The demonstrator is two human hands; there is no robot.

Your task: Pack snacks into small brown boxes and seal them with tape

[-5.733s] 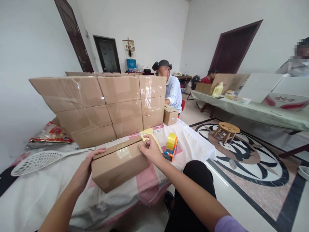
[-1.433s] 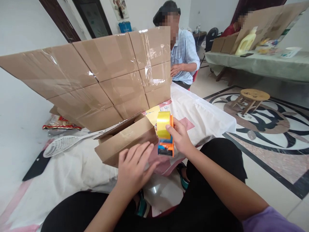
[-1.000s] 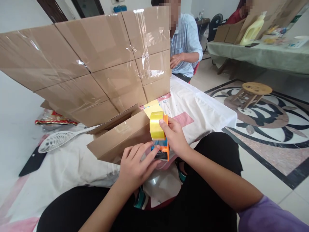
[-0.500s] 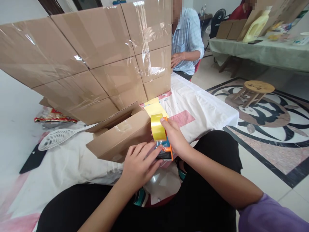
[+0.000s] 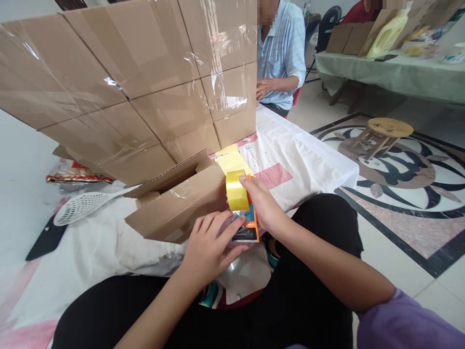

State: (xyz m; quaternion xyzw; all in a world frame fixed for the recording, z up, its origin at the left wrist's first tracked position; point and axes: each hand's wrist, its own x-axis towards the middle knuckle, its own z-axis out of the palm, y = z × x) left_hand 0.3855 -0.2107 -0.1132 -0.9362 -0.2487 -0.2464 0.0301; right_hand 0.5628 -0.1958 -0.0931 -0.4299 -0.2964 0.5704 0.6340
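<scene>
The right hand (image 5: 264, 206) grips the orange side of the tape dispenser (image 5: 251, 225), thumb up against the yellow roll (image 5: 237, 191), and holds it just beside the right end of the open box (image 5: 189, 206); the left hand (image 5: 207, 247) has its fingers loosely spread, tips at the dispenser's front, though whether they pinch the clear film there I cannot tell; the step in hand looks like getting hold of the tape's free end, and it should go best with the dispenser held steady while a left fingertip lifts the film evenly across its width, lest it split or curl; the toothed edge (image 5: 246, 241) lies close to the left fingers, so care is due there; the box rests on the cloth (image 5: 308, 150) with a flap (image 5: 170, 172) tilted up, so the left wrist had better not nudge it
</scene>
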